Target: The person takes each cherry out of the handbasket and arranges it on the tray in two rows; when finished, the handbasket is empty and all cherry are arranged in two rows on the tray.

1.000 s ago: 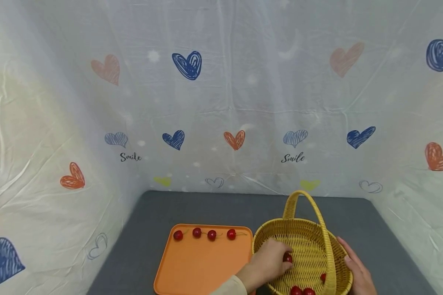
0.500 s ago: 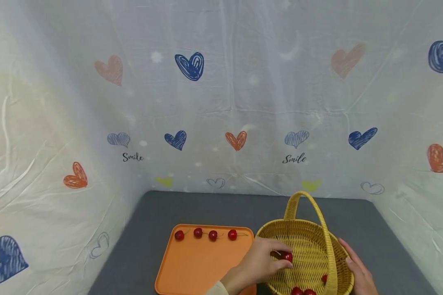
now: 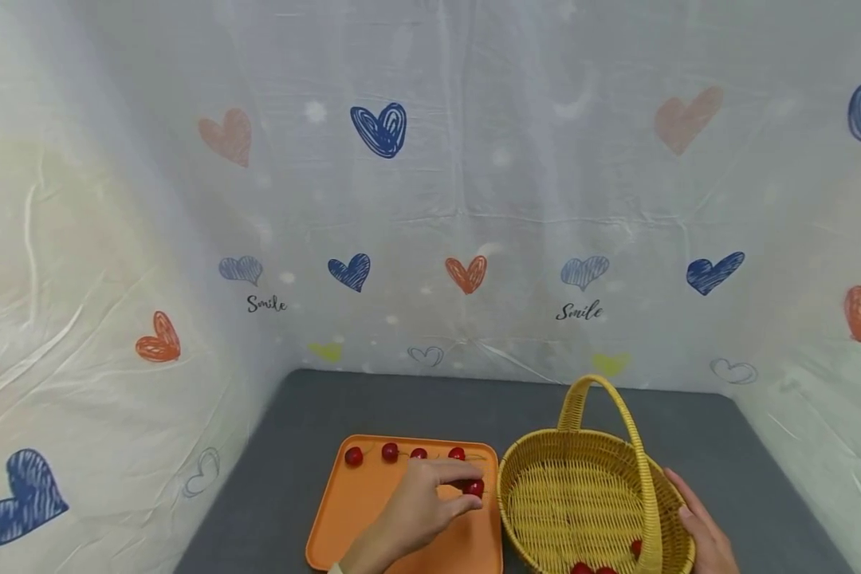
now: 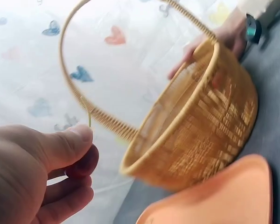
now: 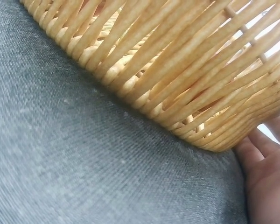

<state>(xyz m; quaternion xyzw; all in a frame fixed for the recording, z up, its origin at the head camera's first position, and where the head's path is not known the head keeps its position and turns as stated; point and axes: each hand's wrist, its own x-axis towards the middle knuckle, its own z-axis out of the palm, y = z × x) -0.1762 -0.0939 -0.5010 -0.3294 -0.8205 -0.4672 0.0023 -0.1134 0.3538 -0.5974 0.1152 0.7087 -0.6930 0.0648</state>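
Observation:
My left hand [image 3: 418, 504] pinches a dark red cherry [image 3: 474, 488] between thumb and fingers, above the right part of the orange tray [image 3: 373, 510]. In the left wrist view the cherry [image 4: 85, 161] shows its thin stem pointing up beside the thumb. Along the tray's far edge lies a row of several cherries [image 3: 354, 457], partly covered by my left hand. The yellow wicker basket [image 3: 567, 486] stands right of the tray, with a few cherries [image 3: 606, 570] at its near side. My right hand [image 3: 705, 530] rests against the basket's right outer wall, its fingers extended.
The basket's tall arched handle [image 3: 634, 446] rises over its opening. Tray and basket stand side by side on a dark grey tabletop [image 3: 402, 399]. A pale curtain [image 3: 430, 159] with printed hearts hangs behind and at both sides.
My left hand has lifted the cherry out of the basket and carried it left over the tray. The right hand stays at the basket's side. The head view has shifted slightly.

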